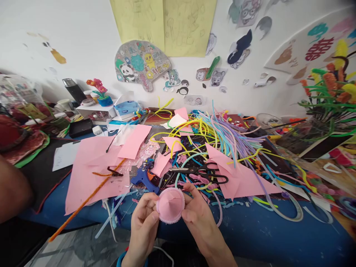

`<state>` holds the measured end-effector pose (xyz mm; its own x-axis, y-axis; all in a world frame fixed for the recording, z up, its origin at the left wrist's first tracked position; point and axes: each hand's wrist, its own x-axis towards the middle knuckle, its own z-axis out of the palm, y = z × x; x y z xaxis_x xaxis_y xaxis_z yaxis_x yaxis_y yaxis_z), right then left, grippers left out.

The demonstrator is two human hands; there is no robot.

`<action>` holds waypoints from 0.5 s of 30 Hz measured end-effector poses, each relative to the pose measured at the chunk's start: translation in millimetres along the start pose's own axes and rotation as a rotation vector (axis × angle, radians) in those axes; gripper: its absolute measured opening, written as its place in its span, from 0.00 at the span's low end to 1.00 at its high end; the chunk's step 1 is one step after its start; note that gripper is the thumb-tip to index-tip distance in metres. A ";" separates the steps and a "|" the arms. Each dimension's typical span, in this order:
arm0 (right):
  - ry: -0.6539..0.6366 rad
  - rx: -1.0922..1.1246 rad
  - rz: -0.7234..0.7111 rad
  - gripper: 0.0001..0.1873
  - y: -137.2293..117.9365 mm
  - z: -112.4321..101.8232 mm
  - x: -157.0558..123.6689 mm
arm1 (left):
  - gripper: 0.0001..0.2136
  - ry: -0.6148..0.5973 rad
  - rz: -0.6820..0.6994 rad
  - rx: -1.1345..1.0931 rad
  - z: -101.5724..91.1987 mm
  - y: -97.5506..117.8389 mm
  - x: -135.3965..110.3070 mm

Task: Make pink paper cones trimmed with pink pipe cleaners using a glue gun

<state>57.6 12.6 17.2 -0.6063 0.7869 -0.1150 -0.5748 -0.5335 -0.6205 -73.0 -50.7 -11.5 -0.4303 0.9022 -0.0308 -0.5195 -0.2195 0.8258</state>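
Observation:
Between my two hands is a small pink cone hat (170, 205) with a fuzzy pale rim, its tip pointing toward me. My left hand (145, 218) pinches the rim on the left side, thumb and fingers closed on it. On the right side my right hand (198, 217) grips the rim the same way. Just beyond the hat lies a blue glue gun (144, 180). A pair of black-handled scissors (201, 170) rests on the pile to the upper right of my hands.
Pink sheets (97, 181) spread at left, with an orange pipe cleaner (86, 202) across them. A heap of pastel pipe cleaners (230, 133) covers the back right. Pink scraps (241, 178) lie at right. Another person's arm (12, 189) shows at the left edge.

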 end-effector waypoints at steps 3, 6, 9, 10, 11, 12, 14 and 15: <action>-0.006 -0.003 -0.003 0.26 1.7 -1.7 0.7 | 0.09 -0.001 -0.007 -0.005 -1.0 0.0 -0.1; -0.015 0.001 -0.016 0.25 2.9 -2.1 1.0 | 0.09 -0.004 -0.015 -0.021 -0.3 1.0 0.2; -0.020 0.019 -0.022 0.25 4.7 -3.2 1.8 | 0.10 -0.011 -0.037 -0.044 1.6 1.9 1.1; -0.019 0.026 -0.022 0.25 5.2 -3.6 2.1 | 0.10 -0.014 -0.045 -0.052 2.2 1.9 1.4; -0.016 0.032 -0.022 0.25 5.7 -4.0 2.4 | 0.10 -0.022 -0.050 -0.059 2.7 1.8 1.7; -0.011 0.034 -0.021 0.25 6.0 -4.3 2.7 | 0.10 -0.030 -0.054 -0.063 3.1 1.5 2.0; 0.004 0.034 -0.014 0.25 5.9 -4.4 2.9 | 0.10 -0.041 -0.060 -0.064 3.4 0.6 2.3; 0.009 0.033 -0.009 0.25 5.6 -4.3 3.0 | 0.10 -0.043 -0.062 -0.064 3.4 0.1 2.4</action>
<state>54.9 13.3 10.1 -0.5960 0.7945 -0.1166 -0.5979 -0.5361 -0.5959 -71.6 -47.4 -9.6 -0.3647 0.9295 -0.0552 -0.5905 -0.1850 0.7856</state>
